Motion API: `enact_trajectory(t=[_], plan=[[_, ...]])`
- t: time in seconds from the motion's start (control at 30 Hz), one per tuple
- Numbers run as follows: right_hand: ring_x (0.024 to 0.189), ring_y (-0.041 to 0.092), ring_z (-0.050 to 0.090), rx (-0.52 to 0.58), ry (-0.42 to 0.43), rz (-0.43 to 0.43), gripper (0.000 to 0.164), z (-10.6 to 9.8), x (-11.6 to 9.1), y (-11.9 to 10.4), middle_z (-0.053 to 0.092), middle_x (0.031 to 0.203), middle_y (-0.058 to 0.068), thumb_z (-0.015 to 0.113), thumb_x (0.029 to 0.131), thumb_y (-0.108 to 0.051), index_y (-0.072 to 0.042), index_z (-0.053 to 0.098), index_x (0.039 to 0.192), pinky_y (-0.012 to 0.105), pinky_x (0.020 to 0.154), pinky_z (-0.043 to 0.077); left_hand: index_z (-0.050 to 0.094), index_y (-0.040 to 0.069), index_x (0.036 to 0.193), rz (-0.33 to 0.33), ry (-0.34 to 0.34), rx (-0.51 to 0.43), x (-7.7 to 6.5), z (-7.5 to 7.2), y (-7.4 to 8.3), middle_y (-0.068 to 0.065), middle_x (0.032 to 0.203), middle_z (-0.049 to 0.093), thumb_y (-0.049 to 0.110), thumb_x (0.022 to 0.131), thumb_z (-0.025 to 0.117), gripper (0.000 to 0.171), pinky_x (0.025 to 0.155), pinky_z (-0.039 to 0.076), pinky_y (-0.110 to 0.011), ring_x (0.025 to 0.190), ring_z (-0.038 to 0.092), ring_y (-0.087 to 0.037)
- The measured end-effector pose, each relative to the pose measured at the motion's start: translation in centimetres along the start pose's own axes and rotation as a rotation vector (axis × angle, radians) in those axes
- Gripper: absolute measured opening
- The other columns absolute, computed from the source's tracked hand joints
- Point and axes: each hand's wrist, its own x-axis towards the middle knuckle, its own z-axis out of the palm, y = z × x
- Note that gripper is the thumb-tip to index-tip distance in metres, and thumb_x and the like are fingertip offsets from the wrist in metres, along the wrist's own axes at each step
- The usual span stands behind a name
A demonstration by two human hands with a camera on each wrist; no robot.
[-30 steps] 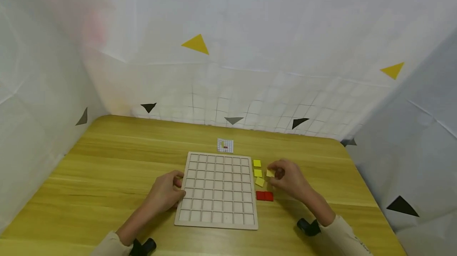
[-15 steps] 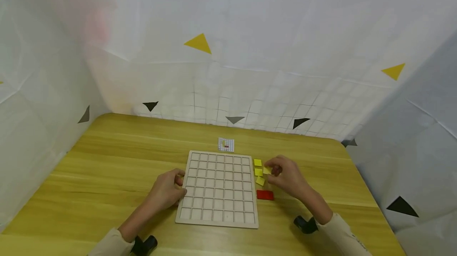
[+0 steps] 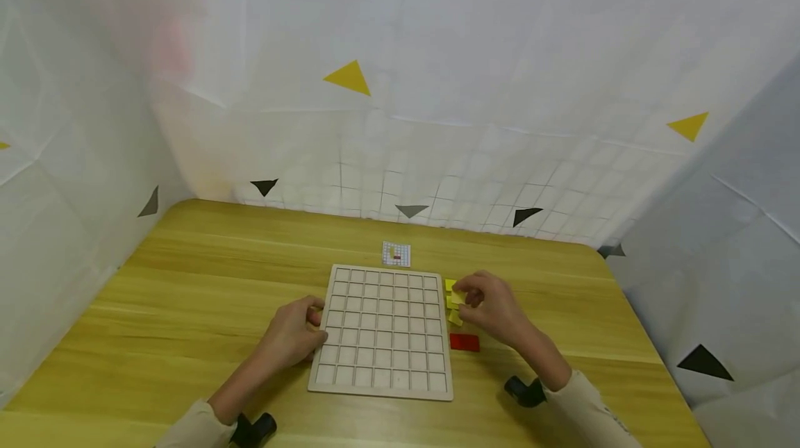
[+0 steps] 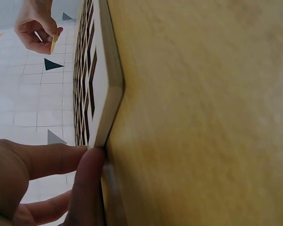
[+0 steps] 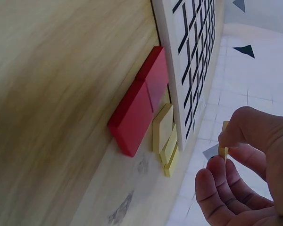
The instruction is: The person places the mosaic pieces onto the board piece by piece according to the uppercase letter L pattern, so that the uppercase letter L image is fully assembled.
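A light wooden grid board [image 3: 384, 333] lies flat on the table, with bare square cells. My left hand [image 3: 290, 333] pinches its left edge between thumb and finger, as the left wrist view shows. To the right of the board, my right hand [image 3: 494, 305] pinches a yellow square tile [image 5: 222, 151] between thumb and fingertips, raised above the table. Beneath that hand lie three more yellow tiles [image 5: 162, 127] along the board's right edge, partly covered by the fingers in the head view. Closer to me, two red square tiles [image 5: 132, 117] lie touching end to end.
A small printed card [image 3: 396, 254] with a grid and coloured squares lies just beyond the board's far edge. White sheets [image 3: 450, 87] marked with triangles hang behind the table [image 3: 206, 274] and on both sides.
My right hand has moved left with the yellow tile, from beside the row of yellow tiles to over it. The left hand keeps its place on the board's edge.
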Motion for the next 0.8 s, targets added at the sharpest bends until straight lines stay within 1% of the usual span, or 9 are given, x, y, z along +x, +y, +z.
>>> enact_trajectory(t=[0.2, 0.43, 0.6, 0.8], plan=[[0.074, 0.016, 0.060, 0.011, -0.005, -0.012, 0.031, 0.4, 0.2, -0.5, 0.063, 0.095, 0.006, 0.072, 0.074, 0.006, -0.003, 0.074, 0.104, 0.027, 0.063, 0.055, 0.061, -0.004, 0.123, -0.007, 0.001, -0.007, 0.0, 0.2, -0.1, -0.010, 0.092, 0.058, -0.006, 0.078, 0.072, 0.047, 0.045, 0.053, -0.030, 0.062, 0.057, -0.016], [0.074, 0.018, 0.061, -0.002, -0.003, -0.016, 0.031, 0.7, 0.3, -0.8, 0.062, 0.093, 0.004, 0.074, 0.074, 0.006, -0.003, 0.074, 0.104, 0.027, 0.063, 0.055, 0.061, -0.004, 0.124, -0.009, -0.011, -0.017, 0.1, 0.5, -0.3, -0.010, 0.092, 0.057, -0.006, 0.078, 0.073, 0.047, 0.045, 0.053, -0.030, 0.061, 0.057, -0.016], [0.073, 0.018, 0.061, -0.012, -0.007, -0.046, 0.031, 1.1, 0.9, -1.4, 0.062, 0.092, 0.005, 0.078, 0.074, 0.006, -0.003, 0.074, 0.103, 0.027, 0.063, 0.055, 0.060, -0.004, 0.124, -0.003, -0.002, -0.016, 0.0, 0.3, -0.2, -0.010, 0.093, 0.058, -0.006, 0.078, 0.072, 0.048, 0.046, 0.053, -0.030, 0.061, 0.057, -0.016], [0.075, 0.019, 0.060, -0.023, -0.032, -0.037, 0.029, 1.8, 1.9, -2.5, 0.062, 0.094, 0.004, 0.079, 0.075, 0.002, -0.005, 0.074, 0.103, 0.029, 0.065, 0.055, 0.061, -0.005, 0.125, 0.000, 0.004, -0.020, -0.1, 0.0, -0.2, -0.010, 0.093, 0.059, -0.006, 0.078, 0.072, 0.048, 0.046, 0.053, -0.030, 0.061, 0.058, -0.016]])
